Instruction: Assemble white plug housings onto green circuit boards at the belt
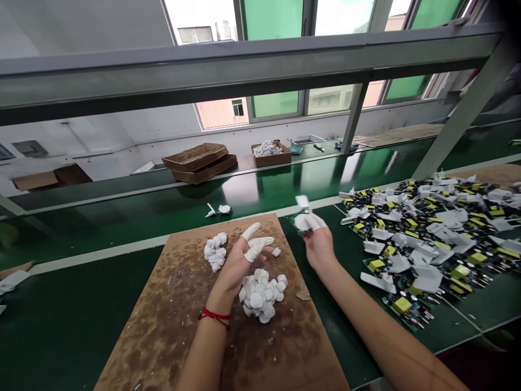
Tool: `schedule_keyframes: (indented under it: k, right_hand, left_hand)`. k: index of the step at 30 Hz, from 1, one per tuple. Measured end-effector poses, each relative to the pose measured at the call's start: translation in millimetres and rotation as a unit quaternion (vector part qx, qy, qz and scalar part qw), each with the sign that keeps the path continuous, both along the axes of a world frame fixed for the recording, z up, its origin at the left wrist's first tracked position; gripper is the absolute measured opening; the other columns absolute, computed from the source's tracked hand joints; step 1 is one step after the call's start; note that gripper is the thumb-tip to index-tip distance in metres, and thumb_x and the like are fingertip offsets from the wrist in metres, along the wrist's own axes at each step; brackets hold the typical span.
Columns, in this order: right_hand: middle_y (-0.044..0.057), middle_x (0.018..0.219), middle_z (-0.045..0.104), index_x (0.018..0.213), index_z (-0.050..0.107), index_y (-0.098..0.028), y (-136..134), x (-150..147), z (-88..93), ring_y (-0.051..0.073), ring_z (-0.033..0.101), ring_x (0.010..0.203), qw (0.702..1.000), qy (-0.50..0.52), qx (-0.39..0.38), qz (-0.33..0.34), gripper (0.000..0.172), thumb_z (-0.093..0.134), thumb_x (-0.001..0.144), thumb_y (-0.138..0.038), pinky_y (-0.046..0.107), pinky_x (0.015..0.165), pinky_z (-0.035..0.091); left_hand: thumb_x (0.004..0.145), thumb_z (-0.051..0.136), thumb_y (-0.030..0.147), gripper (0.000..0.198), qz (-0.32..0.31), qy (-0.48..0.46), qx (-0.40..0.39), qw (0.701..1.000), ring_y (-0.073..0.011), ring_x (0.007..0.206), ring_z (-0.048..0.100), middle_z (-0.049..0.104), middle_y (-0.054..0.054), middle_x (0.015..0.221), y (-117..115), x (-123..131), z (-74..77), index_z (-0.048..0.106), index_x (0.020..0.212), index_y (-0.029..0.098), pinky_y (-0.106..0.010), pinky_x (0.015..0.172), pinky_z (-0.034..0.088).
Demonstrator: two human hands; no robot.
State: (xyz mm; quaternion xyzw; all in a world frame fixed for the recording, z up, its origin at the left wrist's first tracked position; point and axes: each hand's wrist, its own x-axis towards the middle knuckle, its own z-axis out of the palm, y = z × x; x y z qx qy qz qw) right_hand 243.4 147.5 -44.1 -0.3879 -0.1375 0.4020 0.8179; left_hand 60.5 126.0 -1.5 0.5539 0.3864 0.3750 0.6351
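My left hand [244, 252], wearing white finger covers and a red cord bracelet [215, 315], is over a stained cardboard sheet [163, 326]. Its thumb and fingers are stretched apart with nothing between them. A small white piece [276, 252] lies just beyond the fingertips. Below that hand is a pile of white round pieces [262, 296], and to its left a smaller white clump [215, 251]. Beyond the sheet's right edge, my right hand [319, 239] grips a small green circuit board [301, 220] with white parts on it. Its fingers partly hide the board.
Many circuit boards [431, 239] with yellow and white parts cover the bench at right. Another board [220, 210] lies on the green belt [260, 187] ahead. Behind stand stacked brown trays [199, 160] and a box [272, 159] of white pieces, below a metal beam [252, 70].
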Motion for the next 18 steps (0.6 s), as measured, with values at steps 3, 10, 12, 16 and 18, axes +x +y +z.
schedule_keyframes:
  k: [3, 10, 12, 16, 18]
  right_hand:
    - [-0.004, 0.068, 0.060, 0.078, 0.054, -0.018, 10, 27, -15.4, 0.009, 0.054, 0.055, 0.993, 0.019, -0.041, -0.107, 0.023, 0.068, 0.062, -0.027, 0.017, 0.043, 0.037]
    - [-0.003, 0.083, 0.061, 0.082, 0.051, -0.021, 15, 38, -16.2, 0.009, 0.061, 0.074, 0.991, 0.024, -0.019, -0.129, 0.016, 0.060, 0.068, -0.020, 0.021, 0.066, 0.051]
    - [0.000, 0.095, 0.066, 0.085, 0.057, -0.022, 12, 30, -7.5, 0.013, 0.064, 0.090, 0.999, 0.010, 0.012, -0.035, 0.018, 0.061, 0.067, -0.020, 0.026, 0.078, 0.052]
    - [0.003, 0.120, 0.064, 0.097, 0.067, -0.025, 1, 16, 4.6, 0.020, 0.055, 0.117, 0.960, -0.054, 0.094, 0.257, 0.032, 0.070, 0.065, -0.028, 0.034, 0.096, 0.044]
    - [0.005, 0.119, 0.065, 0.097, 0.070, -0.023, -4, 12, 5.6, 0.023, 0.054, 0.119, 0.938, -0.085, 0.083, 0.326, 0.036, 0.074, 0.063, -0.032, 0.035, 0.097, 0.043]
  left_hand:
    - [0.079, 0.064, 0.046, 0.075, 0.025, 0.011, 0.000, 1.000, -0.0232, 0.096, 0.060, 0.068, -0.012, 0.097, 3, -2, -0.7, 0.034, 0.139, 0.015, -0.030, 0.077, 0.045]
    - [0.076, 0.066, 0.046, 0.069, 0.008, 0.027, 0.000, 1.000, -0.0233, 0.095, 0.061, 0.068, -0.011, 0.095, 2, -1, 0.2, 0.043, 0.133, 0.015, -0.030, 0.076, 0.044]
    - [0.073, 0.069, 0.048, 0.071, 0.004, 0.027, -0.001, 1.000, -0.0228, 0.094, 0.061, 0.068, -0.011, 0.097, 1, -1, 2.0, 0.045, 0.132, 0.014, -0.029, 0.074, 0.044]
    - [0.068, 0.073, 0.049, 0.076, -0.001, 0.021, -0.005, 1.000, -0.0215, 0.091, 0.062, 0.067, -0.013, 0.104, 1, 0, 4.3, 0.046, 0.129, 0.012, -0.026, 0.070, 0.043]
    - [0.068, 0.073, 0.049, 0.077, 0.002, 0.023, -0.004, 1.000, -0.0209, 0.091, 0.061, 0.067, -0.013, 0.104, 2, 0, 4.7, 0.046, 0.130, 0.012, -0.026, 0.069, 0.043]
